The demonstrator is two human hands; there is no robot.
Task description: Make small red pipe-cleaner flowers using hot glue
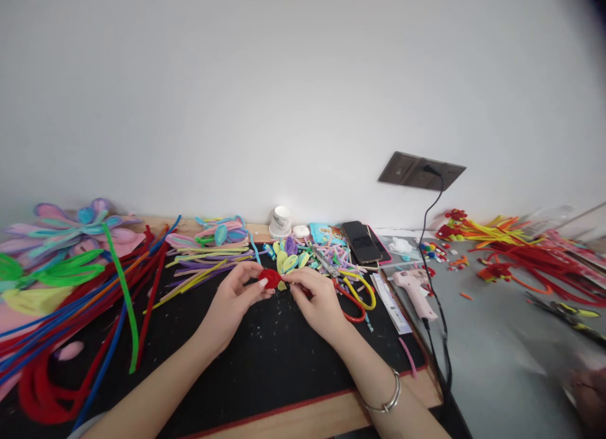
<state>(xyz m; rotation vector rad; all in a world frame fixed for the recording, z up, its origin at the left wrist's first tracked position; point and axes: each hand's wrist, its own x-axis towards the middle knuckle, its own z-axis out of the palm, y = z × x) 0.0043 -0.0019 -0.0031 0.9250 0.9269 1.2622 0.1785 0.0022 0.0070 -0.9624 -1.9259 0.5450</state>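
Note:
Over the black mat (265,363), my left hand (235,295) pinches a small red coiled pipe-cleaner piece (271,278) between thumb and fingers. My right hand (316,300) is closed at the right side of the same red piece, its fingertips meeting the edge; its lower fingers are curled out of sight. Just behind the hands lie several short pastel pipe-cleaner pieces (291,256). Scissors with red and yellow handles (364,290) rest to the right of my right hand. Long yellow and purple pipe cleaners (203,271) lie behind my left hand.
Red, blue and green pipe cleaners (127,294) spread across the left. A white cup (281,219) and a phone (360,242) stand near the wall. At right are a pink glue gun (416,294) with its cord, pliers (568,316) and, at the edge, part of another person's hand (589,388).

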